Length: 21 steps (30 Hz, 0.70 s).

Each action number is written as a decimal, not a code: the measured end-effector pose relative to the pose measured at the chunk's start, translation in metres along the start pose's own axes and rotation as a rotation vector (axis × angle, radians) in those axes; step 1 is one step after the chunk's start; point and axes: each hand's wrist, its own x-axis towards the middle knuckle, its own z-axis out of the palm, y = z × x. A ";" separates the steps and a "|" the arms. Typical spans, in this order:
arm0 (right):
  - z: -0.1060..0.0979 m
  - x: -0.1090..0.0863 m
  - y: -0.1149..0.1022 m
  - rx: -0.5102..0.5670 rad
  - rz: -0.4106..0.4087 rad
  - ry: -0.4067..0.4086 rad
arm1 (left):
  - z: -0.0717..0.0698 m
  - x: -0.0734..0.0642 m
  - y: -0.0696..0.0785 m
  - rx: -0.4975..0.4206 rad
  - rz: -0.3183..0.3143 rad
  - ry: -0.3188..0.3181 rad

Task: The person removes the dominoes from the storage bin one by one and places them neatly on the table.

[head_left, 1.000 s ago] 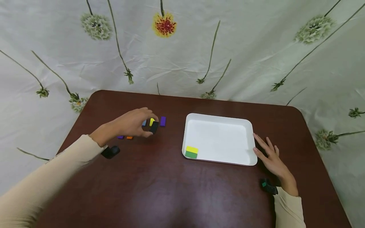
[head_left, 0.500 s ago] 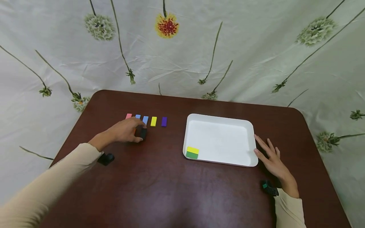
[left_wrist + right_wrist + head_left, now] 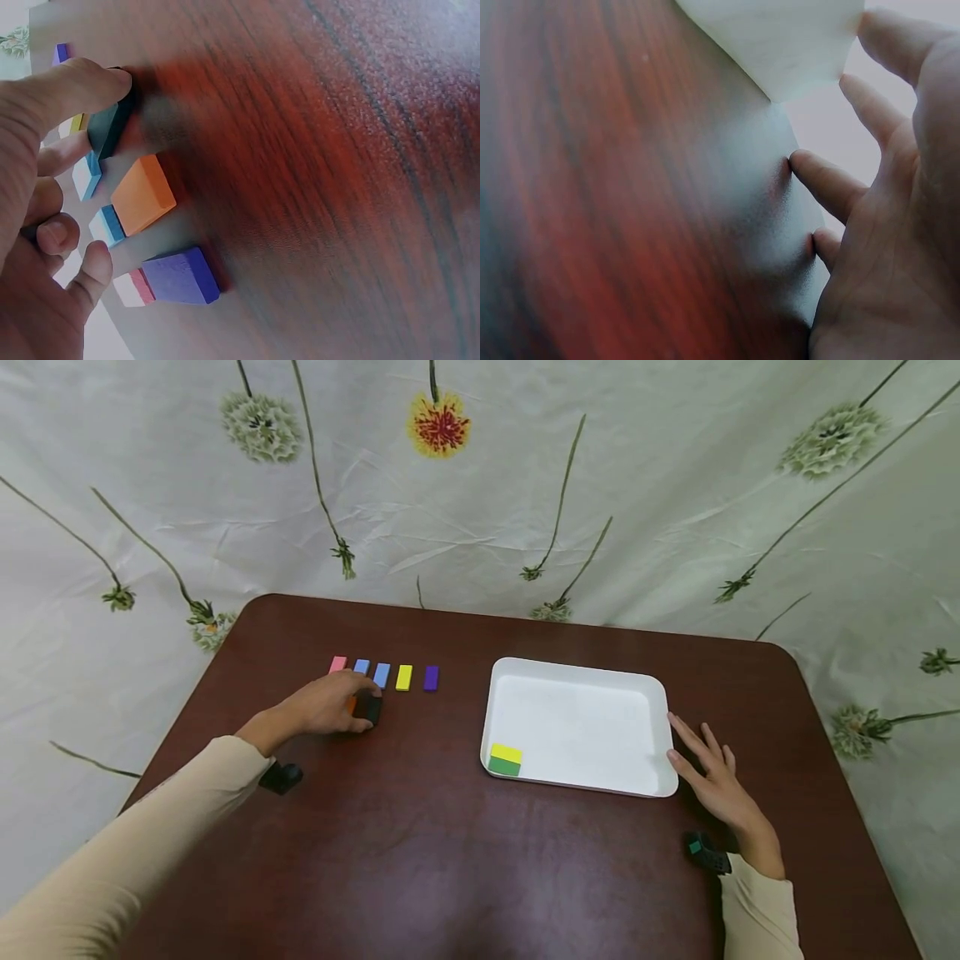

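Note:
My left hand [image 3: 318,703] pinches a black rectangular block [image 3: 368,709] between thumb and finger, low over the table, just in front of a row of blocks. In the left wrist view, an orange block [image 3: 142,196] and a purple block [image 3: 182,276] lie beside the black one; the hand mostly hides them from the head camera. A white tray [image 3: 581,718] stands right of centre, with a yellow block [image 3: 506,752] and a green block [image 3: 503,767] together in its near left corner. The fingers of my right hand [image 3: 716,781] are extended and touch the tray's right edge.
Along the back left runs a row: a pink block [image 3: 338,663], two light blue blocks [image 3: 382,676], a yellow block [image 3: 404,678] and a purple block [image 3: 431,678]. The dark brown table [image 3: 450,843] meets a flower-printed cloth [image 3: 480,485] at its far edge.
Carrying the black block, my left hand has moved left and toward me, from near the yellow block to beside the orange one. The right hand stays at the tray.

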 end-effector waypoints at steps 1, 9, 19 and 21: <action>0.000 0.000 0.000 0.000 0.001 0.000 | 0.000 0.000 0.000 -0.004 -0.003 -0.002; -0.001 -0.001 0.000 -0.001 0.016 -0.006 | -0.007 0.000 0.004 -0.020 0.025 -0.011; -0.001 -0.001 0.001 0.003 0.000 0.005 | -0.035 0.023 0.052 0.008 0.295 0.055; 0.000 0.000 0.001 0.006 -0.003 0.006 | -0.038 0.029 0.069 0.007 0.370 0.053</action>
